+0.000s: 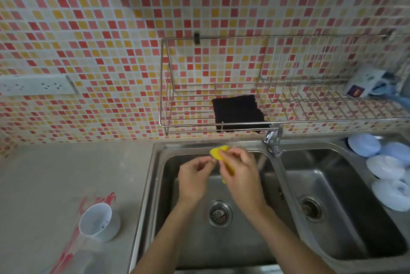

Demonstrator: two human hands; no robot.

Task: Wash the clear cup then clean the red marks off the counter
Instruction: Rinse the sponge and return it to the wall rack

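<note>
Both hands are over the left basin of the steel sink [148, 194]. My right hand [240, 170] grips a yellow sponge [218, 153], and my left hand [192, 179] pinches the sponge's left edge with curled fingers. A translucent cup [98, 221] stands tilted on the counter [55, 169] left of the sink, open mouth toward me. Red marks [99, 199] streak the counter behind the cup, and more red marks [66, 251] run toward the front edge. A blurred clear object [83, 260] lies at the bottom edge.
The faucet [274, 140] stands between the two basins. A wire rack [190, 126] on the tiled wall holds a black cloth [238, 110] and a small box [363, 83]. White and blue round lids [385, 167] lie right of the sink. Wall sockets [35, 85] sit at the left.
</note>
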